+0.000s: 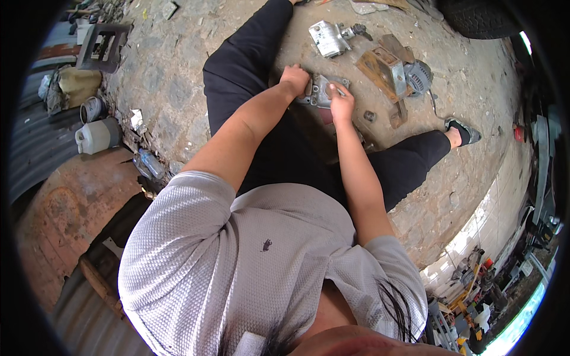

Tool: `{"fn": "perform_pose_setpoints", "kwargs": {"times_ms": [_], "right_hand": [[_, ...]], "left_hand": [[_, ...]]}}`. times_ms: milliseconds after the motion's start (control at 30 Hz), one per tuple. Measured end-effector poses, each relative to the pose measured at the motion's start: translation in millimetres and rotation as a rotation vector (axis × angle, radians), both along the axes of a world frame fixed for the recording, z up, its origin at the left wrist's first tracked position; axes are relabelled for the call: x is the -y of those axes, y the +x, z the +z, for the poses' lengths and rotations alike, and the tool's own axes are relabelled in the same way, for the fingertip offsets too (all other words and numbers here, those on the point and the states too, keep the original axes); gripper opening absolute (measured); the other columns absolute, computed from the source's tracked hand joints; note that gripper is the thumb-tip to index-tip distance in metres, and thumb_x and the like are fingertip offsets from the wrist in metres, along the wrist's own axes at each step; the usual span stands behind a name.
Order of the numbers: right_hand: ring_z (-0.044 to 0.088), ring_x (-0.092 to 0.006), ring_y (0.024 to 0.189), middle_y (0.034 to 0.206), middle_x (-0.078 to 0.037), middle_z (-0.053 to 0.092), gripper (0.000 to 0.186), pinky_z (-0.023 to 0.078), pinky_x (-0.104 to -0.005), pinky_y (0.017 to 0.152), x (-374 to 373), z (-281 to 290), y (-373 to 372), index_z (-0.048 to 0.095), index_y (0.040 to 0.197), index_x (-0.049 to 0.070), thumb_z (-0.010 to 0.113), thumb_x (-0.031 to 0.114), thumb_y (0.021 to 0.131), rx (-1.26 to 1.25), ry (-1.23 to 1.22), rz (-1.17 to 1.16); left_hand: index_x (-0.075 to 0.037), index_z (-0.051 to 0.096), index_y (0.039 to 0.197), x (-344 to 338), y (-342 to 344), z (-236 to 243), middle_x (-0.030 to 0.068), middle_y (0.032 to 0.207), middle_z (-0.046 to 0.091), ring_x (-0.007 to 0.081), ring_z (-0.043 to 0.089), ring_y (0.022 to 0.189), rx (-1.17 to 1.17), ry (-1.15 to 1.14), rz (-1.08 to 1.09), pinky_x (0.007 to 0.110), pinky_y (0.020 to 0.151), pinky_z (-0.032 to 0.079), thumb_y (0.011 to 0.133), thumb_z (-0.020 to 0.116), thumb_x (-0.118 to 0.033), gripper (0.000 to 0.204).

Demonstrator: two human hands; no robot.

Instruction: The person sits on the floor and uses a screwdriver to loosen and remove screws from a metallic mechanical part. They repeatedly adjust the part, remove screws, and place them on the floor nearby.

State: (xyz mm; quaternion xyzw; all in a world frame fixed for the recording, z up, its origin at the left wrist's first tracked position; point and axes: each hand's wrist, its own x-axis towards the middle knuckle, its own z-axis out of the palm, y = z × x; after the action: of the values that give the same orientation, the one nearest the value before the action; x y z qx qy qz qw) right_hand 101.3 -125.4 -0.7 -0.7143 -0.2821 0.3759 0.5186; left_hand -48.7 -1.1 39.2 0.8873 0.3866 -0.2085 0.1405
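Observation:
A silver-grey cast metal part [320,90] lies between my legs at the upper middle. My left hand [295,79] is curled over its left side, fingers closed on it. My right hand [342,104] is at its right side with bent fingers pressed to it; whether a small item is also held there is hidden. Beyond them lies a silver cylindrical housing [329,38] with a fitting. To the right are a rusty metal bracket [377,71] and a grey finned motor-like unit [417,80]. A small dark round piece [369,115] sits near my right wrist.
My dark-trousered legs are spread on the rough concrete floor [166,53]. At left are a white jug [97,135], plastic bottles [152,163], a black crate [101,47] and rusty sheet metal [71,207]. A tyre [475,18] is at upper right; clutter [475,279] lines the lower right.

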Motion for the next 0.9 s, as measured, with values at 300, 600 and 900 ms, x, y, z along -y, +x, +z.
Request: {"fn": "perform_pose_setpoints", "kwargs": {"times_ms": [300, 600, 900], "right_hand": [[0.06, -0.0167, 0.062, 0.063, -0.01, 0.066, 0.034, 0.049, -0.0354, 0.064, 16, 28, 22, 0.077, 0.107, 0.004, 0.073, 0.036, 0.097, 0.387, -0.176, 0.157], [0.07, -0.0393, 0.082, 0.084, -0.019, 0.073, 0.03, 0.055, -0.0448, 0.079, 10, 21, 13, 0.077, 0.105, 0.014, 0.072, 0.042, 0.095, 0.605, -0.103, 0.301], [0.07, -0.0386, 0.088, 0.105, -0.016, 0.074, 0.029, 0.055, -0.0423, 0.082, -4, 34, 9, 0.077, 0.109, 0.016, 0.071, 0.041, 0.095, 0.574, -0.121, 0.276]], "left_hand": [[-0.016, 0.08, 0.109, -1, -5, -11, 0.0017, 0.12, 0.074, 0.0238, 0.059, 0.125, -0.036, -0.018, 0.012, 0.041, 0.097, 0.051, 0.063, 0.094, -0.032, 0.051], [-0.015, 0.079, 0.107, 0, -3, 6, 0.004, 0.118, 0.074, 0.0239, 0.059, 0.126, -0.047, -0.034, 0.021, 0.041, 0.099, 0.05, 0.062, 0.093, -0.033, 0.05], [-0.017, 0.079, 0.108, -1, -2, 0, 0.0026, 0.117, 0.074, 0.0239, 0.059, 0.124, -0.042, -0.023, 0.011, 0.04, 0.099, 0.051, 0.06, 0.093, -0.033, 0.052]]}}
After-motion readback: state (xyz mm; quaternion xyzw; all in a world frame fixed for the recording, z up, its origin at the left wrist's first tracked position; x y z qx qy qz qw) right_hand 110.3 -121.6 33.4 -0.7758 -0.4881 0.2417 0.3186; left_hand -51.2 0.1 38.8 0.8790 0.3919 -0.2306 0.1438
